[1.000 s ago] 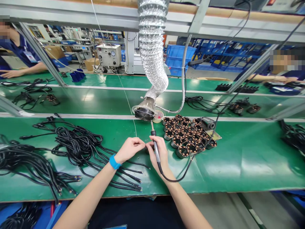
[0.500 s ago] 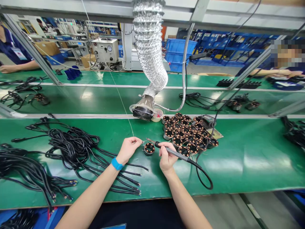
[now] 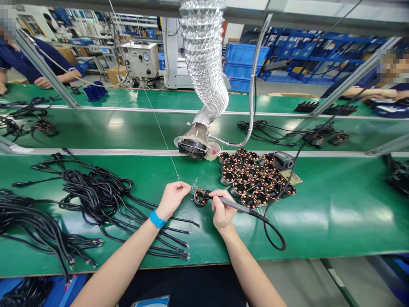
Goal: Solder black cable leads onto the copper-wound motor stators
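My left hand [image 3: 174,196], with a blue band at the wrist, pinches a thin solder wire [image 3: 166,145] that comes down from above. My right hand [image 3: 223,209] is closed round the grey handle of a soldering iron [image 3: 234,204]. The iron's tip meets the wire end close to my left fingertips, where faint smoke rises. Just below the tip, a single round copper-wound coil [image 3: 200,198] stands on the green bench between my hands, partly covered by the iron. Whether the tip touches the coil's leads is too small to tell.
Many copper-wound coils [image 3: 252,175] stand grouped to the right. Black cables [image 3: 96,192] lie in bundles at the left. A silver duct with a fan [image 3: 192,147] hangs ahead, beside a tape roll [image 3: 212,151]. Two people sit across the bench.
The iron's tip has moved slightly left and down to the wire end at my left fingers, and smoke now shows. The camera view has shifted a little.
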The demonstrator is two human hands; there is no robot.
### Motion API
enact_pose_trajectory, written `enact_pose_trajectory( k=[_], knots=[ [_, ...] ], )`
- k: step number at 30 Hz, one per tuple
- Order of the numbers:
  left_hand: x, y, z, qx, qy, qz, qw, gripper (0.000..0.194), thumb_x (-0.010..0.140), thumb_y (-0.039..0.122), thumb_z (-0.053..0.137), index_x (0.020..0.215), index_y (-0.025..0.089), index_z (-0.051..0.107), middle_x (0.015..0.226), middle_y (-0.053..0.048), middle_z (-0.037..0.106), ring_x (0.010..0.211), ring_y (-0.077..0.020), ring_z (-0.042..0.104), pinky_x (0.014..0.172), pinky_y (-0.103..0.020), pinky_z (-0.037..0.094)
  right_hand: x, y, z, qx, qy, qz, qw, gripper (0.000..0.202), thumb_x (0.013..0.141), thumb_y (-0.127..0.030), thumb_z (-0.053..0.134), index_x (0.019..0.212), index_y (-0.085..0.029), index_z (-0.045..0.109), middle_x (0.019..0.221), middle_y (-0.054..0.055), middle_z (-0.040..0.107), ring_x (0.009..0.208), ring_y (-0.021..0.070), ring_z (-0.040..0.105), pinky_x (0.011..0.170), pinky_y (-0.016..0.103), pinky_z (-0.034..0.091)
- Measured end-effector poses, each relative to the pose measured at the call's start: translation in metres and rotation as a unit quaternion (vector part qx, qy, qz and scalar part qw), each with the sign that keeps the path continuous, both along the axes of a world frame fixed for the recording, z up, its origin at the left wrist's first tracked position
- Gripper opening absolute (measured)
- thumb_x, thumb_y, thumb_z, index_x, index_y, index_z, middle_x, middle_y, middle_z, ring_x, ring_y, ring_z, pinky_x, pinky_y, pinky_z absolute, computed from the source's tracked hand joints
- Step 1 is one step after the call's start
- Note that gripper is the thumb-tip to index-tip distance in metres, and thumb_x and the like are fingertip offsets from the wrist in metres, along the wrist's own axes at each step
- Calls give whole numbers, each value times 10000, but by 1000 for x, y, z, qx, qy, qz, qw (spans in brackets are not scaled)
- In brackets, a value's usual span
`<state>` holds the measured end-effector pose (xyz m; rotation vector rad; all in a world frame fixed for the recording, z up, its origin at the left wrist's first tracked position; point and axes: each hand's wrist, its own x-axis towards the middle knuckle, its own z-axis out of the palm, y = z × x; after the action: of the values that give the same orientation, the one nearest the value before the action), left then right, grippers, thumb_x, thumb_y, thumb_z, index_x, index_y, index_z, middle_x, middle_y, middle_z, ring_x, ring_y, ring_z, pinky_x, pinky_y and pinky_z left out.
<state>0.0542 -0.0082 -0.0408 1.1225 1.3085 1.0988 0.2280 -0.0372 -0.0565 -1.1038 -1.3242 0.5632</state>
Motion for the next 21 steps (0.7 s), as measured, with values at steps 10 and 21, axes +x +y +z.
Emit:
enact_pose_trajectory(
  k=[10,21],
  knots=[
    [0,0,-2,-6,-15,3,1000,240,721,361,715,761,126,742,633,-20,672,526,-106,497,534,-229,354,-4,-1,5,28,102,-10,994,217,913,-317,517,831,-177,661,514,-55,457,386,97,402,408,232,297],
    [0,0,-1,0,-4,-3,1000,217,741,331,690,770,123,747,627,-17,663,516,-100,480,525,-225,338,-2,1,1,55,-10,-25,998,225,927,-277,465,891,-181,665,706,28,626,637,171,635,570,295,510]
  ],
)
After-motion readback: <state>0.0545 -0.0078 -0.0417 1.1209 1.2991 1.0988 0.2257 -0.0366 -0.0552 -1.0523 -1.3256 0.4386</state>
